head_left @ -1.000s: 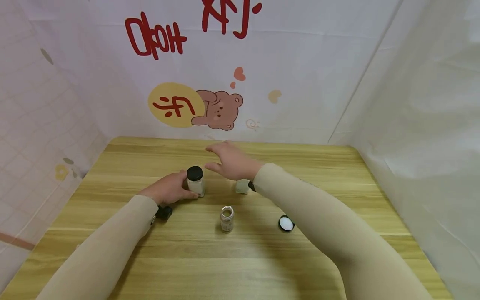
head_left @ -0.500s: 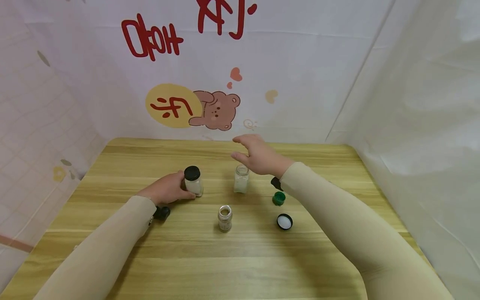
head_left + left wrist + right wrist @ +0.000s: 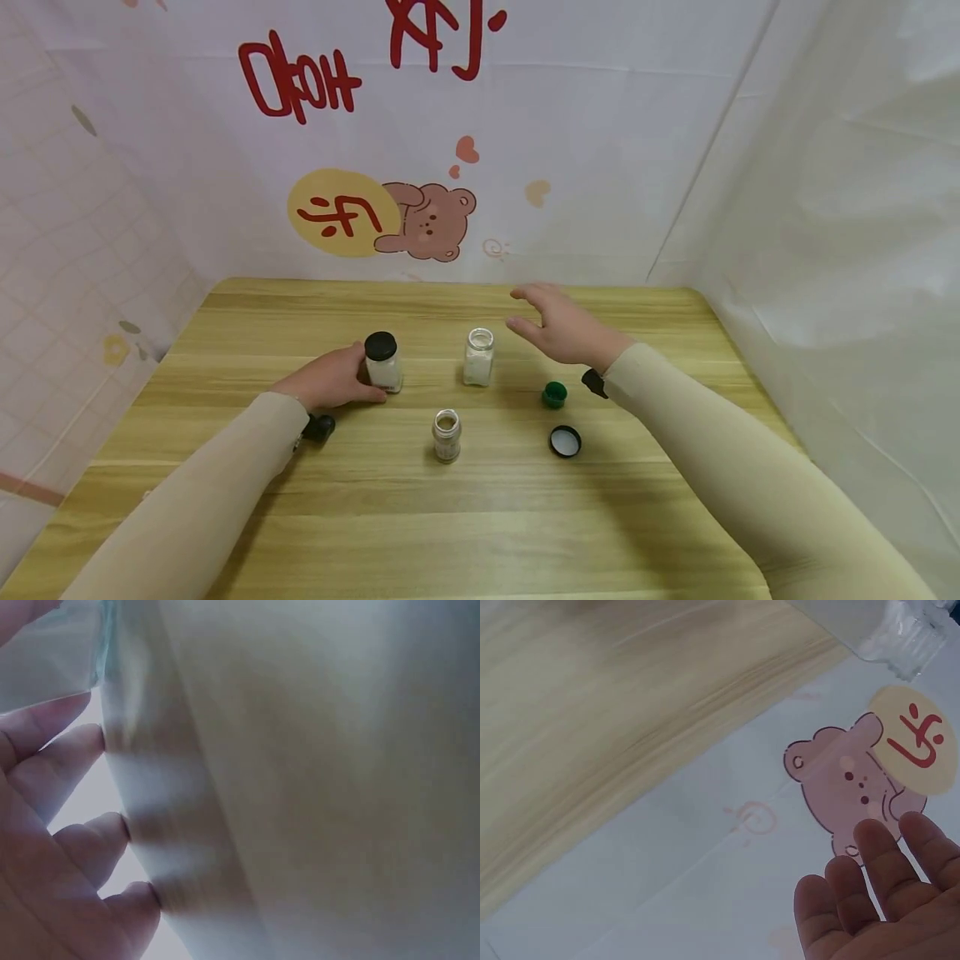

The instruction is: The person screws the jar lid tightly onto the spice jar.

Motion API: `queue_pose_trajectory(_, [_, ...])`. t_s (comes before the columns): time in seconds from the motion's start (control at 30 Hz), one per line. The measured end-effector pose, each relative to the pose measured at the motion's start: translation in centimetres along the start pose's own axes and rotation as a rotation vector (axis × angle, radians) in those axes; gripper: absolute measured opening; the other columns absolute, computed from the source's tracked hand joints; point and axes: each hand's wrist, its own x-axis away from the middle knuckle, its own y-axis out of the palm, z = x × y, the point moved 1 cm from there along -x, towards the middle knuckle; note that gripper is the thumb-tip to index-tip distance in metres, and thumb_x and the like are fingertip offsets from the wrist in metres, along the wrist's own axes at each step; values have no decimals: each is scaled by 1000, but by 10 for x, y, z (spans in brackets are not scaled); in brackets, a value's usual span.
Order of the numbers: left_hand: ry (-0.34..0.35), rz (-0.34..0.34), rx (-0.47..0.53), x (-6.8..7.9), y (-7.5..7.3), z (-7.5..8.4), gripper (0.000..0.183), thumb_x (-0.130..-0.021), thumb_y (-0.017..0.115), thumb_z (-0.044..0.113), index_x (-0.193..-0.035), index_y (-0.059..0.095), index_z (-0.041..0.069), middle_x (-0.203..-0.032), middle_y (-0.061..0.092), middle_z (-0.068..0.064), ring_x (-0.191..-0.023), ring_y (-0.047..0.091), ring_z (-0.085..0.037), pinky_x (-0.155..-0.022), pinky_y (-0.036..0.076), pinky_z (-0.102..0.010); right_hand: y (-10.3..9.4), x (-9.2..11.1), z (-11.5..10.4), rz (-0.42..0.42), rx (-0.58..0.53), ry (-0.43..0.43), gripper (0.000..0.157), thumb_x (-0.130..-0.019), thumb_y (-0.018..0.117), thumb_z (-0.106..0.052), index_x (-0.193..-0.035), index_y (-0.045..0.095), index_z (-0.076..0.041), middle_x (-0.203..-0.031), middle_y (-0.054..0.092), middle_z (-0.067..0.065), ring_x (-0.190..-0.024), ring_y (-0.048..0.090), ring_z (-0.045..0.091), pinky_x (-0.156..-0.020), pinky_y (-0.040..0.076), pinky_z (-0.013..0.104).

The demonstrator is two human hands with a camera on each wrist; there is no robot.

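Observation:
My left hand point(image 3: 335, 379) holds the lower part of a clear glass jar point(image 3: 386, 373) with a black lid. The thumb lies in front of the jar and the other fingers reach behind it; in the left wrist view only a corner of the glass point(image 3: 49, 671) shows. Off to the right, my right hand point(image 3: 566, 327) hovers above the table with its fingers spread and nothing in them. Left of that hand stands an uncapped glass jar point(image 3: 477, 362) with pale contents; its mouth also shows at the top of the right wrist view.
Nearer the front, a small uncapped jar point(image 3: 447, 439) stands upright on the wooden table point(image 3: 420, 533). To its right lie a green cap point(image 3: 554, 395) and an upturned black lid point(image 3: 565, 442). A printed sheet point(image 3: 585, 125) hangs behind the table.
My right hand has moved right, away from the uncapped glass jar, which together with the green cap is now uncovered. The left hand stays at the black-lidded jar.

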Motion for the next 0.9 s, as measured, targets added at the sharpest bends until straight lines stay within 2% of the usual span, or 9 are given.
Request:
queue_pose_trajectory(0.2, [23, 0, 2, 3, -3, -6, 73, -71, 73, 55, -130, 42, 26, -133, 50, -3, -125, 45, -28, -100, 36, -53, 1, 17, 13, -16, 8, 38, 58, -93, 45, -51, -138, 41, -14, -141, 39, 2, -134, 30, 22, -106, 32, 43])
queue_pose_trajectory(0.3, [5, 13, -7, 7, -7, -8, 76, -69, 72, 60, -131, 40, 31, -136, 47, -3, -127, 43, -29, -99, 36, -54, 2, 25, 19, -19, 19, 54, 58, -93, 46, -51, -137, 41, -14, -140, 40, 2, -134, 30, 22, -106, 32, 44])
queue_pose_trajectory(0.53, [-40, 37, -36, 15, -16, -15, 97, -69, 66, 68, -145, 25, 25, -147, 35, -12, -133, 33, -36, -102, 32, -57, 6, 36, 32, -16, 45, 52, 60, -92, 45, -53, -137, 42, -13, -140, 41, 3, -134, 31, 24, -106, 31, 45])
queue_pose_trajectory(0.9, [-28, 102, -37, 24, -28, -16, 96, -73, 57, 72, -148, 17, 27, -149, 30, -14, -132, 34, -40, -100, 32, -60, 9, 52, 42, -21, 72, 48, 60, -92, 46, -53, -136, 44, -11, -139, 43, 5, -132, 32, 27, -106, 31, 47])
